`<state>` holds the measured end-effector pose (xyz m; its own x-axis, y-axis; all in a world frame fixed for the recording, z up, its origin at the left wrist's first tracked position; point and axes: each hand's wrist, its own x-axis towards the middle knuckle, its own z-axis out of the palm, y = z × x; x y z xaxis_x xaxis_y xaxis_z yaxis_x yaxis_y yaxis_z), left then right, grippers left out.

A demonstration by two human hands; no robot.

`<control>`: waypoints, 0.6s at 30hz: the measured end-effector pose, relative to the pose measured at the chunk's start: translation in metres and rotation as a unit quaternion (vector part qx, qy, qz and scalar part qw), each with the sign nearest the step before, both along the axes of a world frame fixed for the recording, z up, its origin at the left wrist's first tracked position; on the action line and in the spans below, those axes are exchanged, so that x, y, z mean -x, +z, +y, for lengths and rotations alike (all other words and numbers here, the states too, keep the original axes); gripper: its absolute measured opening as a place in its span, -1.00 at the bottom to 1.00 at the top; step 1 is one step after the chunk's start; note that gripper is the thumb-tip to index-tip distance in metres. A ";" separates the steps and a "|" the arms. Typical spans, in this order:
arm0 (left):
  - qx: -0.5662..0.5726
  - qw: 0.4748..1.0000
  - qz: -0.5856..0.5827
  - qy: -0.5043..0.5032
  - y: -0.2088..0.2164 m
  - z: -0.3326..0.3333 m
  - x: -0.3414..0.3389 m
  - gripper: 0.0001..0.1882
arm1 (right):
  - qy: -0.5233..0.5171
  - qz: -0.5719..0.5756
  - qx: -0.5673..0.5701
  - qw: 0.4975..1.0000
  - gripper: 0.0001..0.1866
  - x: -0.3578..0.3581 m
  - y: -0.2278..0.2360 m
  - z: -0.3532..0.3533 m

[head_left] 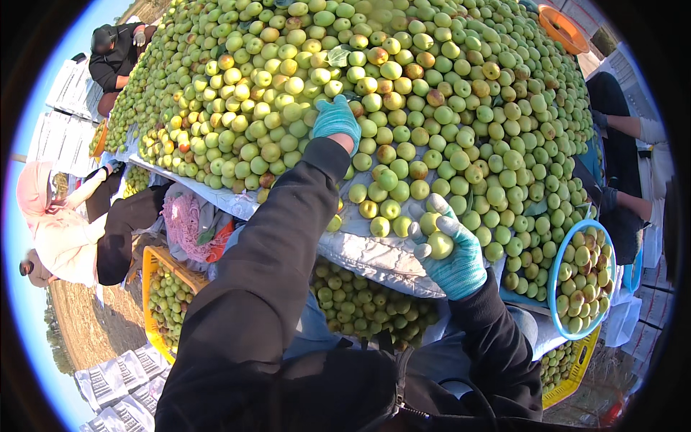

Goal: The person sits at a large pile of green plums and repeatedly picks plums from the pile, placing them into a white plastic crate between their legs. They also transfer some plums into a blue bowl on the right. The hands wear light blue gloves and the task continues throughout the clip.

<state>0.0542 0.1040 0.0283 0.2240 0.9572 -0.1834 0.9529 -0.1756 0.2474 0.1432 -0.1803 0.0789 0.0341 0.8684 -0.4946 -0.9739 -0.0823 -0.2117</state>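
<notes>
A huge heap of small green-yellow fruits (403, 86) covers a white padded sheet (374, 255). My left hand (336, 119), in a teal glove, reaches up into the heap and rests on the fruits, fingers spread. My right hand (452, 253), also teal-gloved, is at the heap's near edge and curls around a few green fruits (439, 245). Black sleeves cover both my forearms.
A yellow crate (155, 288) of fruit stands lower left, and a blue-rimmed basin (556, 281) of fruit at right. More fruit lies in a bin (367, 306) under the sheet. Other people work at left (65, 230), top left (115, 54) and right (626, 137). White cartons (115, 381) lie lower left.
</notes>
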 end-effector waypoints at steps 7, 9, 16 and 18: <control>0.018 0.920 -0.392 -0.020 0.006 -0.031 -0.001 -0.54 | 0.025 -0.019 0.026 0.999 -0.58 0.001 -0.007 0.010; 0.086 0.834 -0.543 -0.049 0.030 -0.084 -0.001 -0.62 | -0.044 0.013 0.024 0.999 -0.55 -0.001 -0.010 0.013; -0.150 0.939 -0.200 -0.238 0.039 -0.064 -0.047 -0.52 | -0.073 0.123 -0.092 0.985 -0.40 -0.018 -0.014 0.020; -0.096 0.960 -0.023 -0.263 0.025 -0.015 -0.065 -0.37 | -0.052 0.147 -0.132 0.979 -0.40 -0.022 -0.012 0.019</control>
